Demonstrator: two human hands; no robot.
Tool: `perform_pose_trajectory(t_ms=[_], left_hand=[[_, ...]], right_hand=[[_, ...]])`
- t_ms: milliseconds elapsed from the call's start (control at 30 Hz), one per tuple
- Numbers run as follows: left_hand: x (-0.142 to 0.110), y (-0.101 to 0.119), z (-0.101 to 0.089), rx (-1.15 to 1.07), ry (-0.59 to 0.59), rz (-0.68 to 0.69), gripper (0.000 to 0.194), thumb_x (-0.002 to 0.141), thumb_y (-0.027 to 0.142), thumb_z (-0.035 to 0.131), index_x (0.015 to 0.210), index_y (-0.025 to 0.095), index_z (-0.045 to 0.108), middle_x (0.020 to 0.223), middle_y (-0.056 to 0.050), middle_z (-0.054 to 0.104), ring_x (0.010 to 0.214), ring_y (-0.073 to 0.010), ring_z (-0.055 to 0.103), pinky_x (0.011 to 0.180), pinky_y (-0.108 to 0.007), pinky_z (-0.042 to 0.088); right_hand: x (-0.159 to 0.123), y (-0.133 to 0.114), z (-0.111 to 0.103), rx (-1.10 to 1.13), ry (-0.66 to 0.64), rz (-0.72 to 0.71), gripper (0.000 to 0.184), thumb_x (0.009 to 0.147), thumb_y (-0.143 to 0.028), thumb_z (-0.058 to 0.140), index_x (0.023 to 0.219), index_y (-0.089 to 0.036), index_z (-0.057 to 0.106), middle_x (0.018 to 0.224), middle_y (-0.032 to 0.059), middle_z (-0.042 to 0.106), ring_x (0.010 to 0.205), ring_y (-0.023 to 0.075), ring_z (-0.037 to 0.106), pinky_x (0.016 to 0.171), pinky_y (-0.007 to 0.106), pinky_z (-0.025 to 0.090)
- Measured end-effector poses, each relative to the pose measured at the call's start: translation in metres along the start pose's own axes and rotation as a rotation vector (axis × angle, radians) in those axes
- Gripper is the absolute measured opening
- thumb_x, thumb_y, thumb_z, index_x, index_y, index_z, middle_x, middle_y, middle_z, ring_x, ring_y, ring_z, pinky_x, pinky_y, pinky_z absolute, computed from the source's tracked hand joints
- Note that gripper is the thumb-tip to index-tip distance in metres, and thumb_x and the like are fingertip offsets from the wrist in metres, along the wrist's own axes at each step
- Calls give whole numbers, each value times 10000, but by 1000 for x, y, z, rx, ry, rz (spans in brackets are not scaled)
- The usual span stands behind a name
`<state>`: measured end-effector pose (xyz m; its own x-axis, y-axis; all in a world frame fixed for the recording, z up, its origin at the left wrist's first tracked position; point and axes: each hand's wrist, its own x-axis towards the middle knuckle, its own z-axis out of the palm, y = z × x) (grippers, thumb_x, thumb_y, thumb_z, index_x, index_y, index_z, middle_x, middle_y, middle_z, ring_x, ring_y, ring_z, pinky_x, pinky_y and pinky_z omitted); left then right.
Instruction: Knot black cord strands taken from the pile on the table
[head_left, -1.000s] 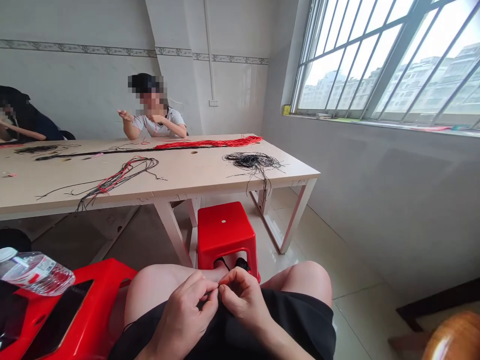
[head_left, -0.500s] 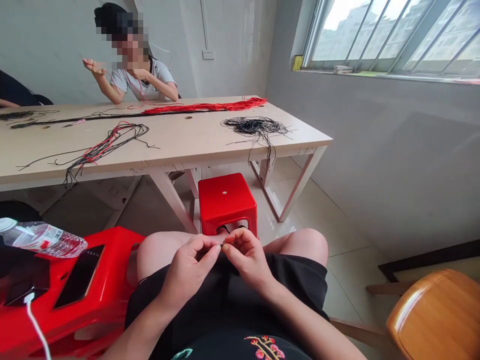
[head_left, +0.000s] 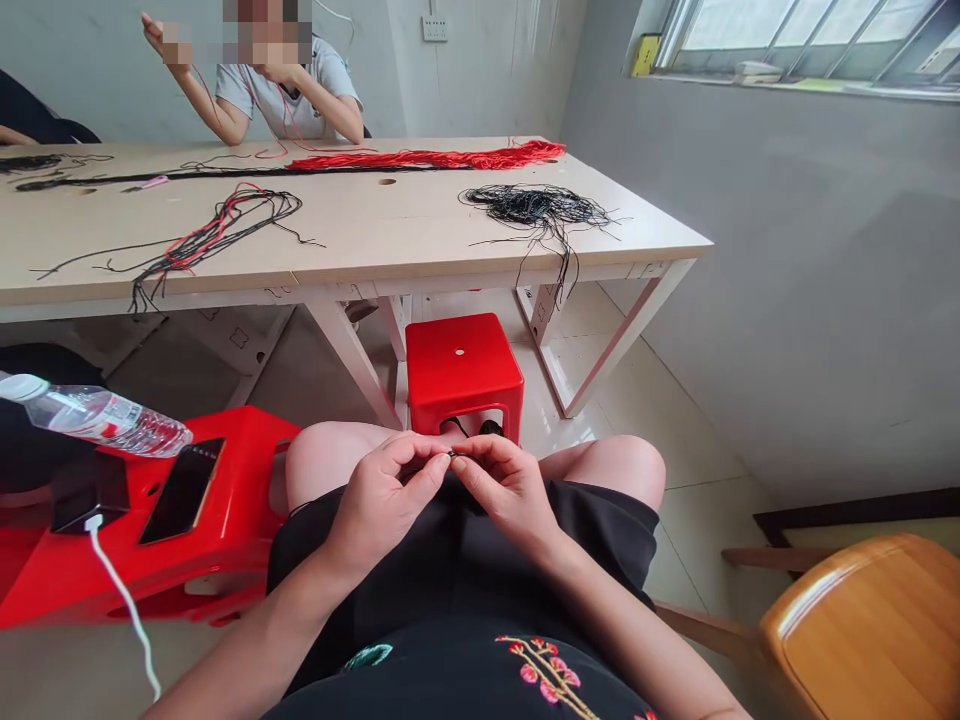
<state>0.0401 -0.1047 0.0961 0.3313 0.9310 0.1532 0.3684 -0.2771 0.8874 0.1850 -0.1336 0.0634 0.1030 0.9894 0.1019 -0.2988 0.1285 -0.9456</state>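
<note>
Over my lap, my left hand and my right hand meet fingertip to fingertip. Thumb and forefinger of each are pinched together on a short, dark bit of what looks like black cord. Most of it is hidden by the fingers, so its full shape cannot be made out. Both hands are held above the black shorts, between the knees. Beyond them on the table lie a looped bundle of black and red cords and a tangled pile of black cord.
A red stool stands before my knees. On another red stool at left are a water bottle, a phone and a black box with a white cable. Red cords lie along the table; a co-worker sits behind it. A wooden chair is at right.
The camera view has tilted down, so the table and window sit higher and more of my lap shows. My hands keep their pinch, with only small finger shifts.
</note>
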Motion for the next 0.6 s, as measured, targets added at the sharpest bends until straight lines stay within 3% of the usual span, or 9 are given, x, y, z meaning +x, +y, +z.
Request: perform_pose_trajectory(t_ms=[167,300,600], left_hand=[[-1,2,0,14,-24,13,144,836,310,575,834,182,643,800,-14,649,756,-137,612,711,-249,488],[-2,2,-1,38,-38,41,125,848,283,560,857,193,646,816,-10,655,776,-134,616,728,-247,490],[-4,8,-3,159,41,227,129,822,138,556,858,204,660,797,7,638,723,-97,590,615,-181,482]], right_hand=[[-2,-3,-2,-160,-11,-34,109,789,-276,600,737,-179,598,665,-9,574,602,103,489,581,238,400],[-3,-7,-1,-106,-4,42,170,806,-307,566,695,-179,567,606,-32,513,555,89,433,543,228,368],[-3,-10,0,155,-57,142,243,782,-413,621,775,-171,639,621,-9,608,607,112,563,643,264,469]])
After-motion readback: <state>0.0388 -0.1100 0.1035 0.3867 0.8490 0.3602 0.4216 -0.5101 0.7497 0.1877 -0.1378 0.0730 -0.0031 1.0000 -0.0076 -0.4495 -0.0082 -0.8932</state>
